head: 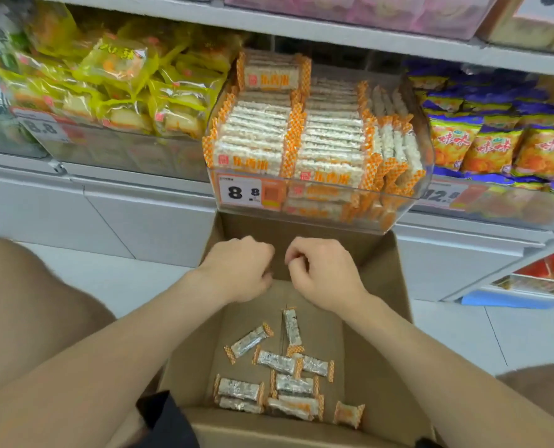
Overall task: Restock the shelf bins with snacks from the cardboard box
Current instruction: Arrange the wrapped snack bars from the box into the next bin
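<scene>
An open cardboard box [382,286] stands on the floor below the shelf. On its bottom lie several small orange-and-white snack bars [277,362]. Above it a clear shelf bin [411,202] is packed with neat rows of the same bars and carries an 8.8 price tag. My left hand [240,270] and my right hand [321,273] hover side by side over the far half of the box, just below the bin. Both have their fingers curled under, and I see nothing in either.
A bin of yellow-wrapped cakes [114,82] sits left of the snack bin, and a bin of orange-and-purple chip bags [495,137] sits right of it. White shelf panels run beneath. My knees flank the box on the tiled floor.
</scene>
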The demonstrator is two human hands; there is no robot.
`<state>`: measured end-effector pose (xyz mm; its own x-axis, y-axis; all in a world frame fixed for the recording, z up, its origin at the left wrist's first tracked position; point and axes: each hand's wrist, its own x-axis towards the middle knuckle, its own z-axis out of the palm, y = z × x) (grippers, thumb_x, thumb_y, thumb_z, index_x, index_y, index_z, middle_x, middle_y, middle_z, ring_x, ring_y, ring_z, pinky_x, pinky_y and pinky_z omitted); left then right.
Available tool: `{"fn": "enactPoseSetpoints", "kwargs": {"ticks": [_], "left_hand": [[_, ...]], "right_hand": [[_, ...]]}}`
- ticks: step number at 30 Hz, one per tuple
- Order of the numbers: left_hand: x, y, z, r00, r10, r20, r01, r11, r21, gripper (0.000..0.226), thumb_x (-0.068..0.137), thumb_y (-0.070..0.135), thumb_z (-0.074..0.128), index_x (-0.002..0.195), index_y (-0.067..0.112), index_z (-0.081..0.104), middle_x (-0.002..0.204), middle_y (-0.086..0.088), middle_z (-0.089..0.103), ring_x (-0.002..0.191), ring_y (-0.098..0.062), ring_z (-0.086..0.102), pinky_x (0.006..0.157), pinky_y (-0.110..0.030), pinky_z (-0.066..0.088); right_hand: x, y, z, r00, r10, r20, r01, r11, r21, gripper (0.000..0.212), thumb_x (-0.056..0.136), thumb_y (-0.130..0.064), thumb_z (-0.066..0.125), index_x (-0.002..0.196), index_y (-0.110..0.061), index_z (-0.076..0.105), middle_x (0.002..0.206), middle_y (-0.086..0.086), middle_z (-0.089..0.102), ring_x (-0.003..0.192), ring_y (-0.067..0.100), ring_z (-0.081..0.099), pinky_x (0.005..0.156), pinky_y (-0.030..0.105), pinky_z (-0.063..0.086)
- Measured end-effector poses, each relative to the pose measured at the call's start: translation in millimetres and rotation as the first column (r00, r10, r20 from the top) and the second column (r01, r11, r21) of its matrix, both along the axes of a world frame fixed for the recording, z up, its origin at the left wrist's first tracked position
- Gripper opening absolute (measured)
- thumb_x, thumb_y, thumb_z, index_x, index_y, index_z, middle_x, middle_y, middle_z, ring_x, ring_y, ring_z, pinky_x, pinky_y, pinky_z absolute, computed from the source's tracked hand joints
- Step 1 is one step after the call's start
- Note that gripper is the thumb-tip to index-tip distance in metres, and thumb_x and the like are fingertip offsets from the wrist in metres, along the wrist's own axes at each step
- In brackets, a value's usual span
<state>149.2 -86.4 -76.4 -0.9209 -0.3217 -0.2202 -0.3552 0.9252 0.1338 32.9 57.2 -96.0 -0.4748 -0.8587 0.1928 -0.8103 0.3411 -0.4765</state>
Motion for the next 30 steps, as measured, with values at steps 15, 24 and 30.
{"fn": "enactPoseSetpoints", "kwargs": {"ticks": [15,24,30], "left_hand": [[2,17,-224,0.673,-0.153,0.724,-0.152,0.929,0.337,0.056,0.107,0.010,0.044,0.161,0.023,0.036,0.157,-0.016,0.039,0.132,-0.036,0.050,0.100,-0.041,0.049],[21,32,-262,0.646,-0.042,0.762,-0.290,0.910,0.296,0.098,0.093,-0.013,0.046,0.164,0.047,0.015,0.172,-0.010,-0.004,0.147,-0.048,0.033,0.106,-0.045,0.047],[23,38,-280,0.804,0.223,0.552,-0.459,0.822,0.337,0.066,0.096,0.006,0.065,0.145,0.033,0.030,0.152,-0.017,0.027,0.123,-0.040,0.055,0.108,-0.052,0.048]], "right_hand": [[-8,23,-223,0.953,-0.015,0.302,-0.274,0.378,0.884,0.079,0.095,0.004,0.046,0.163,-0.031,0.026,0.165,0.018,0.020,0.149,0.045,0.023,0.114,0.053,0.042],[-6,30,-255,0.919,-0.176,0.352,-0.235,0.472,0.850,0.056,0.100,-0.013,0.048,0.155,-0.024,0.040,0.152,0.019,0.033,0.134,0.042,0.043,0.106,0.048,0.049],[-16,42,-239,0.814,-0.403,0.418,0.009,0.729,0.684,0.015,0.100,-0.013,0.050,0.104,-0.027,0.049,0.110,0.006,0.058,0.100,0.031,0.060,0.086,0.039,0.052]]}}
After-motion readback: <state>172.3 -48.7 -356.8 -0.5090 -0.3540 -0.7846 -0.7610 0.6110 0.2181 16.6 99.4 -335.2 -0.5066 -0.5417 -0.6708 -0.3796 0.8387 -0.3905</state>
